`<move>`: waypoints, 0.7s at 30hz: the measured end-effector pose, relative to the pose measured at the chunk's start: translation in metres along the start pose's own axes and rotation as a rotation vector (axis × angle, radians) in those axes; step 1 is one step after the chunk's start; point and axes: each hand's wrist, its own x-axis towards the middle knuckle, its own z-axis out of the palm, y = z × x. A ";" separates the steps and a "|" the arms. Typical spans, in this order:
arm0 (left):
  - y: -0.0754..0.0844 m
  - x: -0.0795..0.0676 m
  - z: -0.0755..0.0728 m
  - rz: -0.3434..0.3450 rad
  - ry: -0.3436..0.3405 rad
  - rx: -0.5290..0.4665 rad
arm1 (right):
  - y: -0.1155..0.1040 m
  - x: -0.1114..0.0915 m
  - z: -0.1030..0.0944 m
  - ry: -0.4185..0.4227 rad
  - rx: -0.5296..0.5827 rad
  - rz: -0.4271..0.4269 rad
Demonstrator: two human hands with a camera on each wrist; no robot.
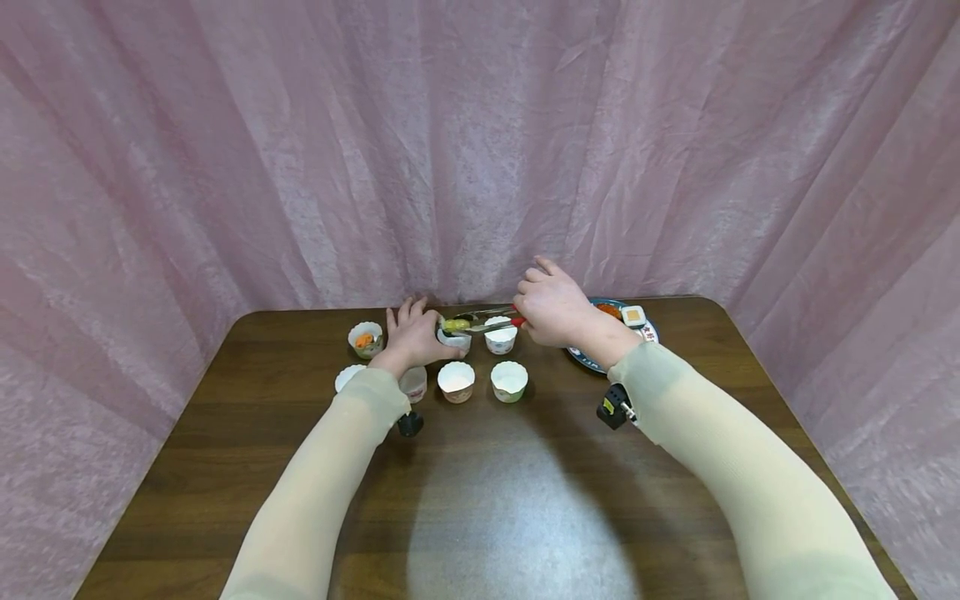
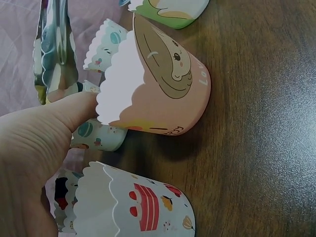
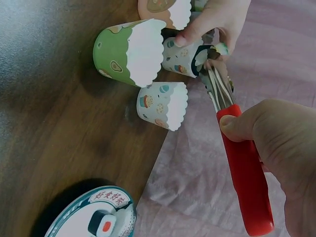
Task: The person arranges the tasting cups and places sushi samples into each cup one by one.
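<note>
My left hand [image 1: 414, 340] holds a small white paper cup [image 3: 182, 58] in the back row, its thumb on the near side. Red-handled tongs [image 3: 243, 173] are in my right hand [image 1: 553, 307], thumb pressed along the grip. Their metal tips reach left over the mouth of the held cup. Between the tips is a yellow-green piece [image 1: 456, 325] that looks like toy food, right at the cup's rim. An orange-pink paper cup [image 2: 163, 84] with a cartoon face stands just in front of the left thumb.
A patterned white cup [image 3: 160, 104] and a green cup [image 3: 116, 52] stand right of the held one. Farther left are a cup with orange pieces [image 1: 367, 340] and a cup with a cake print [image 2: 148, 205]. A blue-rimmed plate [image 1: 587, 360] holds sushi-like pieces at right. A pink curtain hangs behind.
</note>
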 end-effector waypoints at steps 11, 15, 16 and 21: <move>0.002 -0.005 -0.004 -0.003 -0.006 -0.001 | -0.003 0.006 0.005 0.044 0.006 -0.018; 0.004 -0.009 -0.007 -0.002 -0.007 -0.011 | -0.004 0.008 0.006 0.027 -0.008 -0.017; 0.004 -0.009 -0.008 -0.003 -0.009 -0.012 | -0.004 0.008 0.006 0.024 -0.011 -0.018; 0.003 -0.008 -0.007 -0.010 -0.018 -0.019 | -0.004 0.010 0.006 0.008 -0.016 -0.018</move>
